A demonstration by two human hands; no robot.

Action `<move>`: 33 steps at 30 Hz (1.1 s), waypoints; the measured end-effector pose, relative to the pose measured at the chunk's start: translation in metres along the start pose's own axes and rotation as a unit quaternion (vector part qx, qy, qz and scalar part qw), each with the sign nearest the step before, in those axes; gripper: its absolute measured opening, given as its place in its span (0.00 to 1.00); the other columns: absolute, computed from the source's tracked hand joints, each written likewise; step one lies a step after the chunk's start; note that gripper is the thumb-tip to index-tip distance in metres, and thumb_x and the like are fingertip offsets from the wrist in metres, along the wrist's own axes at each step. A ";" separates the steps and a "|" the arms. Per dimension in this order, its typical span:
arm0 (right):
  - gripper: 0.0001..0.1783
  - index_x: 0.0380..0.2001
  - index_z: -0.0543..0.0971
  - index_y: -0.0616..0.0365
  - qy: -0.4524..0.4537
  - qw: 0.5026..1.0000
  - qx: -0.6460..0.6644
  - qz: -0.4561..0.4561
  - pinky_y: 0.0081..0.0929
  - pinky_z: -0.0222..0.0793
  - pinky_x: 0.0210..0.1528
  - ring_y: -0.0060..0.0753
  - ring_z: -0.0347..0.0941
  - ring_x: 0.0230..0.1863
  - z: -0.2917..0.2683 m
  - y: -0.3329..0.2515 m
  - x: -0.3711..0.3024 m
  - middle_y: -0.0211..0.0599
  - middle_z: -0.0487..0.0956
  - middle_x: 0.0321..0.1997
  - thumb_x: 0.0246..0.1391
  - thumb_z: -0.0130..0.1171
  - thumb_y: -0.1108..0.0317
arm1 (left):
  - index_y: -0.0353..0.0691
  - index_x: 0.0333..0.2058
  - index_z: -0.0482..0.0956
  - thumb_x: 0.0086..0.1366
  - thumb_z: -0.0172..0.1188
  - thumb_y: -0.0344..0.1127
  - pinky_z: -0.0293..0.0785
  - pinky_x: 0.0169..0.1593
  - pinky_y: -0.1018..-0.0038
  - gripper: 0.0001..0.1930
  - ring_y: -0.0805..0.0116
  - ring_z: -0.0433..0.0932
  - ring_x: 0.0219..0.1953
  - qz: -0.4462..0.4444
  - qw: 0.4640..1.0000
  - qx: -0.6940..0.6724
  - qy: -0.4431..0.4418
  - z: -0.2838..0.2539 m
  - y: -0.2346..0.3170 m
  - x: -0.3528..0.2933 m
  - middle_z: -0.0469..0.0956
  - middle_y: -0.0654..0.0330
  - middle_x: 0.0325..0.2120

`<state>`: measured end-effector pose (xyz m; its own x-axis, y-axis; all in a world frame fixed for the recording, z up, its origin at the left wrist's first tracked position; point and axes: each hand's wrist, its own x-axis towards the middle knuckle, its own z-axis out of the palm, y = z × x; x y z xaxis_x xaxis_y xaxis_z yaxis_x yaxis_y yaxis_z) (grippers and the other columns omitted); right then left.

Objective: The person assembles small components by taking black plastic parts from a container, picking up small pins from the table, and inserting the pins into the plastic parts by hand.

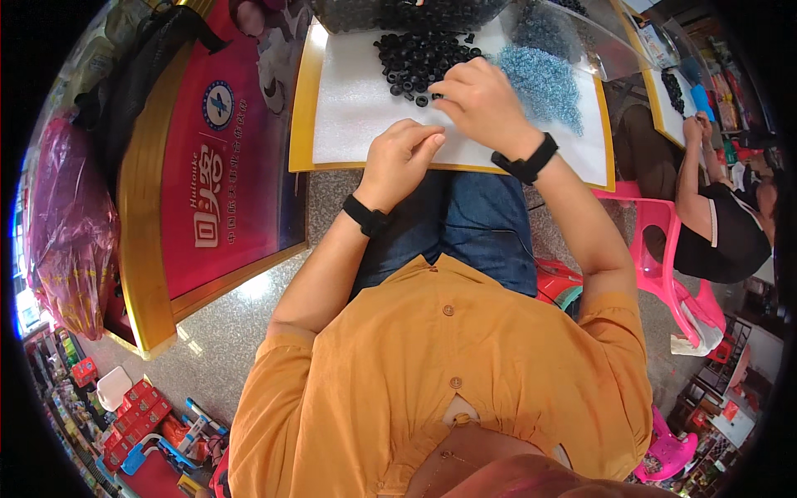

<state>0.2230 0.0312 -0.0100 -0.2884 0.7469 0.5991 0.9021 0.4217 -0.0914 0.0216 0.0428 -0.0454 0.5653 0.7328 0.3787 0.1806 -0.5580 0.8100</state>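
Loose small black ring-shaped parts [415,60] lie heaped on a white sheet [344,100] over the yellow-edged table. At the near edge of that heap, my right hand [486,101] has its thumb and fingertips around one small black ring-shaped part. My left hand [402,159] is closed in a pinch just above the table's front edge, left of the right hand. Whatever its fingertips hold is hidden or too small to see. To the right of my right hand spreads a pile of small clear-blue pieces [544,87].
A clear bin [581,41] with more parts stands at the table's far side. On the left is a pink-topped wooden counter [216,158] with a purple plastic bag [70,224]. At right, a person [722,224] works by a pink chair [660,241].
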 end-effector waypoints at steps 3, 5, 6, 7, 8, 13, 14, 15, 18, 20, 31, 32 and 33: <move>0.08 0.29 0.86 0.50 -0.025 1.000 -0.002 0.017 0.36 0.69 0.46 0.37 0.72 0.42 0.011 -0.008 0.004 0.27 0.77 0.32 0.45 0.69 0.61 | 0.36 0.39 0.86 0.66 0.64 0.33 0.73 0.33 0.73 0.08 0.65 0.79 0.29 0.006 1.000 -0.007 0.016 0.001 -0.004 0.000 0.80 0.57 0.27; 0.10 0.33 0.85 0.52 -0.098 0.994 -0.031 0.041 0.36 0.69 0.45 0.38 0.72 0.41 0.012 -0.007 0.003 0.30 0.78 0.33 0.47 0.69 0.62 | 0.36 0.39 0.86 0.66 0.64 0.33 0.73 0.31 0.74 0.08 0.68 0.78 0.28 0.019 0.999 -0.014 0.030 0.001 -0.004 0.000 0.80 0.57 0.27; 0.10 0.33 0.85 0.52 -0.098 0.994 -0.033 0.042 0.36 0.69 0.45 0.38 0.72 0.41 0.012 -0.008 0.003 0.30 0.78 0.33 0.47 0.69 0.62 | 0.36 0.40 0.85 0.65 0.64 0.31 0.73 0.29 0.76 0.08 0.71 0.78 0.29 -0.018 0.998 -0.037 0.043 0.001 -0.004 -0.001 0.79 0.58 0.30; 0.10 0.33 0.85 0.53 -0.088 0.995 -0.014 0.050 0.36 0.69 0.43 0.38 0.73 0.40 0.011 -0.008 0.002 0.31 0.78 0.33 0.47 0.68 0.62 | 0.36 0.42 0.84 0.64 0.65 0.29 0.73 0.27 0.79 0.08 0.75 0.78 0.29 -0.053 0.995 -0.060 0.057 0.002 -0.003 -0.001 0.79 0.59 0.33; 0.10 0.33 0.85 0.54 -0.079 0.995 0.005 0.059 0.36 0.69 0.42 0.38 0.73 0.38 0.011 -0.008 0.000 0.32 0.79 0.34 0.48 0.67 0.62 | 0.36 0.42 0.84 0.64 0.65 0.29 0.73 0.27 0.79 0.08 0.75 0.78 0.29 -0.052 0.995 -0.061 0.055 0.002 -0.003 -0.001 0.79 0.59 0.33; 0.12 0.36 0.85 0.57 -0.064 0.908 0.312 0.273 0.23 0.64 0.31 0.19 0.67 0.28 -0.005 -0.041 -0.023 0.25 0.78 0.31 0.56 0.65 0.60 | 0.36 0.48 0.81 0.62 0.66 0.24 0.77 0.28 0.84 0.15 0.80 0.77 0.30 -0.053 0.983 -0.156 0.077 0.005 -0.010 -0.002 0.74 0.60 0.46; 0.13 0.37 0.84 0.59 -0.088 0.806 0.446 0.378 0.19 0.61 0.29 0.14 0.65 0.28 -0.014 -0.048 -0.024 0.23 0.78 0.31 0.57 0.65 0.60 | 0.36 0.48 0.82 0.62 0.66 0.24 0.76 0.27 0.84 0.15 0.80 0.77 0.28 -0.035 0.984 -0.156 0.076 0.005 -0.011 -0.004 0.75 0.60 0.45; 0.13 0.39 0.83 0.60 -0.108 0.672 0.563 0.469 0.15 0.58 0.28 0.09 0.63 0.29 -0.019 -0.052 -0.026 0.21 0.77 0.31 0.59 0.64 0.60 | 0.36 0.48 0.82 0.62 0.66 0.24 0.76 0.27 0.84 0.15 0.80 0.77 0.28 -0.035 0.984 -0.158 0.074 0.006 -0.009 -0.005 0.75 0.60 0.45; 0.13 0.40 0.83 0.61 -0.103 0.635 0.606 0.468 0.16 0.59 0.28 0.11 0.64 0.28 -0.025 -0.048 -0.043 0.23 0.78 0.31 0.61 0.63 0.61 | 0.36 0.47 0.83 0.61 0.67 0.24 0.75 0.27 0.85 0.14 0.81 0.76 0.28 -0.054 0.979 -0.197 0.027 0.006 -0.002 -0.005 0.76 0.59 0.44; 0.13 0.38 0.84 0.60 -0.108 0.631 0.608 0.470 0.20 0.64 0.31 0.15 0.67 0.27 -0.027 -0.040 -0.055 0.23 0.78 0.31 0.60 0.63 0.60 | 0.37 0.45 0.85 0.60 0.69 0.27 0.75 0.26 0.82 0.14 0.78 0.77 0.27 -0.080 0.976 -0.202 0.025 0.006 -0.001 -0.004 0.79 0.59 0.40; 0.08 0.34 0.85 0.54 -0.082 0.963 -0.042 0.255 0.39 0.74 0.46 0.44 0.77 0.43 -0.047 0.028 -0.063 0.36 0.80 0.38 0.56 0.62 0.65 | 0.37 0.47 0.84 0.61 0.67 0.28 0.76 0.28 0.83 0.14 0.79 0.77 0.28 -0.085 0.987 -0.135 -0.003 0.004 0.001 -0.002 0.80 0.60 0.37; 0.08 0.34 0.85 0.54 -0.081 0.963 -0.041 0.254 0.39 0.74 0.46 0.44 0.77 0.43 -0.045 0.030 -0.062 0.36 0.80 0.38 0.56 0.62 0.65 | 0.37 0.48 0.84 0.62 0.67 0.28 0.76 0.28 0.84 0.14 0.80 0.76 0.28 -0.085 0.987 -0.133 -0.012 0.003 0.000 -0.002 0.80 0.60 0.39; 0.07 0.34 0.85 0.54 -0.098 0.965 -0.055 0.238 0.39 0.74 0.47 0.44 0.77 0.45 -0.043 0.033 -0.062 0.35 0.80 0.38 0.56 0.62 0.64 | 0.37 0.48 0.84 0.62 0.67 0.28 0.76 0.28 0.84 0.14 0.80 0.76 0.28 -0.085 0.988 -0.131 -0.010 0.003 0.001 -0.002 0.80 0.60 0.39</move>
<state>0.2841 -0.0234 -0.0163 0.1214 0.9300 0.3468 0.9727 -0.0418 -0.2284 0.0230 0.0399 -0.0467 0.5616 0.7978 0.2193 0.0618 -0.3047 0.9504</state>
